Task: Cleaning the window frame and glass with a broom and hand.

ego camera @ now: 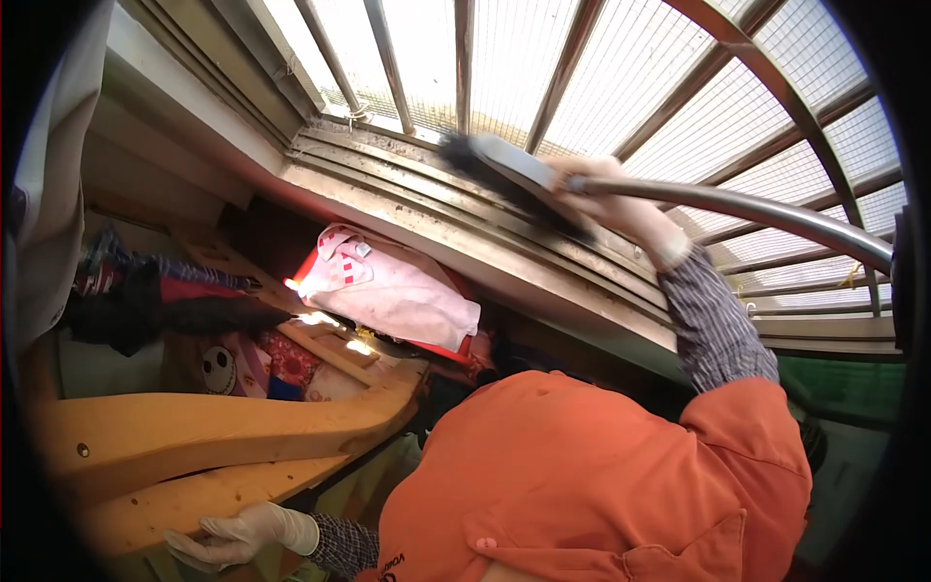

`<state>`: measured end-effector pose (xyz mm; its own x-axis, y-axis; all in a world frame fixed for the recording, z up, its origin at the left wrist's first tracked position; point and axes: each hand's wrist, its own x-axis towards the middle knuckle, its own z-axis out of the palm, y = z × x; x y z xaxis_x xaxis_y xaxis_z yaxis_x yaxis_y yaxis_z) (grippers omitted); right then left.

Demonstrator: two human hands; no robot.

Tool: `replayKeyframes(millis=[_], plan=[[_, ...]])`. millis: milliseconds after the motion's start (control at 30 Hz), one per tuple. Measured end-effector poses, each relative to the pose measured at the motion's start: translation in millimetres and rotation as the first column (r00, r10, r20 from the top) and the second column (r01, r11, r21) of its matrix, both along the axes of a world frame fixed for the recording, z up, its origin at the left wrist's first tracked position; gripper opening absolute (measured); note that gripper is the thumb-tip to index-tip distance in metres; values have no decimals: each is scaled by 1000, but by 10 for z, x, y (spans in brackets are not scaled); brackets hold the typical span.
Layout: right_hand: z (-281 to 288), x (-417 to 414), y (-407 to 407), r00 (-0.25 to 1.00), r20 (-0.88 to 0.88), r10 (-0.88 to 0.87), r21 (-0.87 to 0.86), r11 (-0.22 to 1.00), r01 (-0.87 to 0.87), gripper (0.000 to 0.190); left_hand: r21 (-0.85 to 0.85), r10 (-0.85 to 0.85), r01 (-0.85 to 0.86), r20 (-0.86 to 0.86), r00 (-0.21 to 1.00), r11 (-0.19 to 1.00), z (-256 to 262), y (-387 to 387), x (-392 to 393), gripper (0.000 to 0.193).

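My right hand (607, 193), in a pale glove, grips a long-bristled brush (516, 164) by its light-coloured back. Motion blurs the brush. Its dark bristles are at the dirty metal window track (436, 178), beneath the window bars; whether they touch it along their whole length cannot be told. A curved metal tube (749, 207) passes at the wrist and seems to meet the brush near my fingers. Lower left, my left hand (240, 538), also gloved, lies beside the edge of a wooden bed-frame rail (218, 502), fingers loosely curled; whether they touch the wood is unclear.
Metal bars (465, 65) and mesh span the window. Below the sill (407, 218), a pink cloth (393, 291) lies over a red container. Dark fabrics (167, 313) hang at left above patterned bedding (298, 356). A pale curtain (58, 174) hangs at the far left.
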<state>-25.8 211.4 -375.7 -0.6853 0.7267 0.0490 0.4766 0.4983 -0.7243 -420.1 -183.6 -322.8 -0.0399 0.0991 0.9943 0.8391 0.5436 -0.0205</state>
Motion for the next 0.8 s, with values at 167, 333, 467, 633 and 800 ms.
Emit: replayKeyframes(millis=[167, 333, 467, 633, 800], plan=[[-190, -1003, 501, 923, -376, 80, 304, 952, 41, 14, -50, 23, -20, 47, 999, 999, 27, 111, 128, 37], [306, -598, 209, 892, -427, 149, 352, 936, 12, 9, -31, 30, -29, 24, 999, 999, 22, 63, 55, 46], [517, 150, -189, 974, -219, 64, 145, 989, -32, 7, -39, 130, -132, -46, 990, 991, 53, 57, 68, 47], [166, 334, -165, 988, 157, 3, 149, 988, -26, 5, 23, 149, -150, 35, 988, 988, 68, 143, 157, 49], [-452, -749, 427, 957, -271, 107, 413, 911, 15, 7, 13, 131, -132, 63, 989, 991, -11, 39, 63, 45]])
